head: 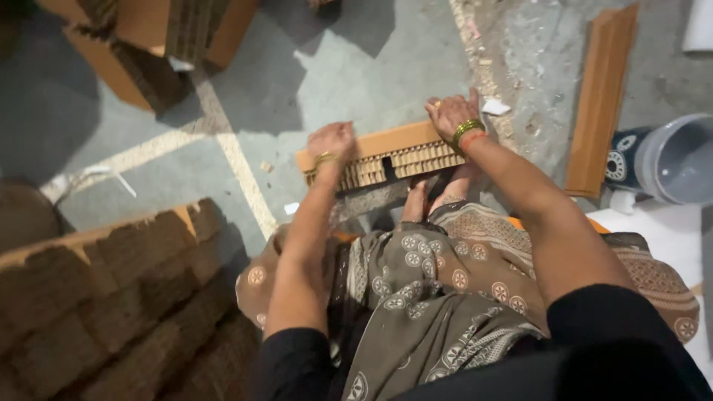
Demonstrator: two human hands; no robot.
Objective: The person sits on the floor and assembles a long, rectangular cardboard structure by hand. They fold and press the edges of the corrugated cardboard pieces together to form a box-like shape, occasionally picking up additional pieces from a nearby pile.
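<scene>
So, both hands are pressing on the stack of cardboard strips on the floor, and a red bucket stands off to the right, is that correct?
Not quite: the head view shows the bucket is grey, not red. Both the left hand and right hand do press on the stack of cardboard strips.

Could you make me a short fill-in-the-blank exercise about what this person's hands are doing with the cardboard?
1. Both hands press on a stack of ____ strips.
2. The right hand wears green and ____ bangles at the wrist.
3. The left hand rests on the stack's ____ end.
4. A grey ____ stands at the right edge of the view.

Missing words: cardboard; gold; left; bucket
</scene>
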